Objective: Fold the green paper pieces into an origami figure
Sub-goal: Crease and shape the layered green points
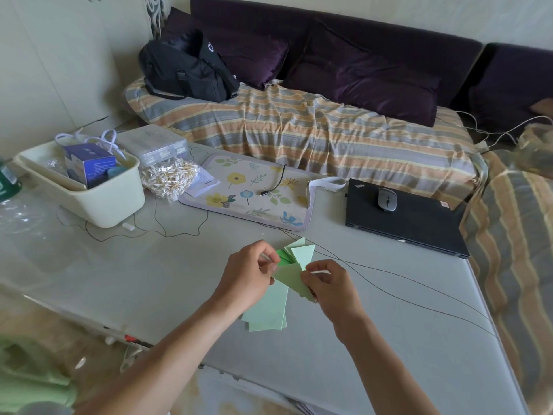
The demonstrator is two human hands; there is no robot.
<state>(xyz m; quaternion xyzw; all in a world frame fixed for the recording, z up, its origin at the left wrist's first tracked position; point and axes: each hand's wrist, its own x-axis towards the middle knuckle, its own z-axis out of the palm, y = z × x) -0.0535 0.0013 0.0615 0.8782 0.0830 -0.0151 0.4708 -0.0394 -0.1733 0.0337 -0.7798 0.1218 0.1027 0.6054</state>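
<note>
In the head view, the green paper pieces (288, 274) are held over the table (185, 265), just this side of the floral mat (254, 190), pinched by the left hand (248, 274) and right hand (326, 286). Edges should probably be lined up before any crease gets pressed, tbh.

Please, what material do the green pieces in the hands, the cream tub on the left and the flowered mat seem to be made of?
Green pieces: thin matte paper, seemingly; they hold sharp creases and flat triangular flaps.
Cream tub: probably moulded plastic, smooth with a soft sheen and rounded corners.
Flowered mat: likely soft fabric or vinyl with a printed face and a stitched-looking purple border; the picture leaves it open.
</note>
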